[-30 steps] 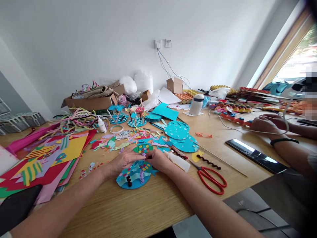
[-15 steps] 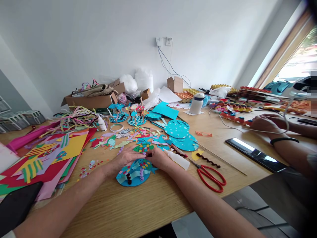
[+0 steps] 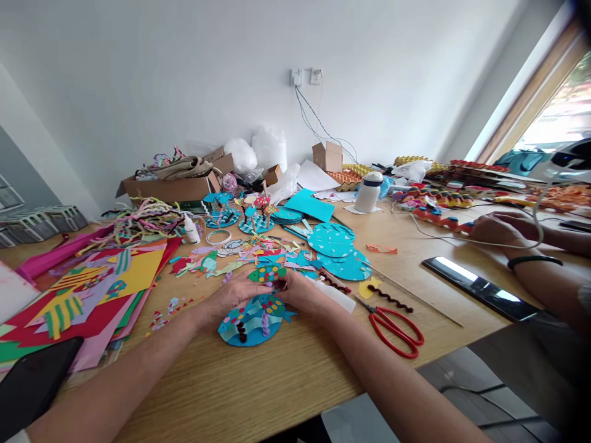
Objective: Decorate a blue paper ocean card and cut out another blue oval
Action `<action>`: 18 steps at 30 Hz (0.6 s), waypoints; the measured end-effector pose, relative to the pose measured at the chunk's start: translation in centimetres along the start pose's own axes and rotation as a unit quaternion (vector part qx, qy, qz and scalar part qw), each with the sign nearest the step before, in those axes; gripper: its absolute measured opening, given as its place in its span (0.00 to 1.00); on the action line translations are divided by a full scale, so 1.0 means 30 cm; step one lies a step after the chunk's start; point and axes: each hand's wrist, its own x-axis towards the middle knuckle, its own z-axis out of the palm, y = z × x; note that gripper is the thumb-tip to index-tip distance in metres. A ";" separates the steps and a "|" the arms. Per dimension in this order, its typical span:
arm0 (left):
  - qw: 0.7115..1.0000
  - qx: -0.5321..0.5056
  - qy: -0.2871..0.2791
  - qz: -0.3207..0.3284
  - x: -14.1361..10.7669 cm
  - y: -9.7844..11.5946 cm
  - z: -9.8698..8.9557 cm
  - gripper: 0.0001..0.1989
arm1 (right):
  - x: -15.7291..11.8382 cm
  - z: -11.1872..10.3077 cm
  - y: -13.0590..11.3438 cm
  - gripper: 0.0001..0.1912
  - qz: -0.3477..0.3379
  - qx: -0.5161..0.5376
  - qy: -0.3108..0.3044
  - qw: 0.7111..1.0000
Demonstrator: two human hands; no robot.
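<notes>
In front of me a round blue paper base (image 3: 253,339) carries wavy pale-blue strips, dotted paper fish and dark and purple fuzzy stems. A green paper fish with coloured dots (image 3: 266,274) stands at its far side. My left hand (image 3: 233,294) reaches round the craft's left side, fingers bent in behind the blue fish. From the right, my right hand (image 3: 299,294) pinches close to the green fish, its fingertips partly hidden. Beside my right hand lies a white glue bottle (image 3: 339,298), partly covered by it. Red-handled scissors (image 3: 397,332) lie further right.
Coloured paper sheets (image 3: 150,271) and a dark phone (image 3: 39,375) are at left. Paper scraps (image 3: 249,249), blue discs (image 3: 339,261), finished fish crafts (image 3: 255,218) and a white bottle (image 3: 368,194) stand beyond. At right, another person's hands (image 3: 496,231) rest near a phone (image 3: 478,288).
My right hand has turned slightly and now covers more of the glue bottle's top. My left hand and the craft stay almost in place; the view shifts a little.
</notes>
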 end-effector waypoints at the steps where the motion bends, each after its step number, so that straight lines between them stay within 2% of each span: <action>1: 1.000 -0.001 0.004 0.000 0.001 -0.006 0.002 0.15 | 0.000 -0.005 0.003 0.12 0.002 -0.001 0.004 1.000; 7: 1.000 0.000 0.008 -0.005 -0.008 -0.011 0.000 0.15 | 0.004 -0.033 0.010 0.15 0.020 -0.004 0.007 1.000; 15: 1.000 -0.005 -0.001 0.003 -0.003 -0.026 -0.019 0.16 | -0.013 -0.047 -0.025 0.08 0.053 -0.019 0.015 0.998; 18: 1.000 -0.001 0.026 -0.009 -0.008 -0.027 -0.016 0.14 | -0.021 -0.055 -0.038 0.08 0.058 -0.046 0.024 0.997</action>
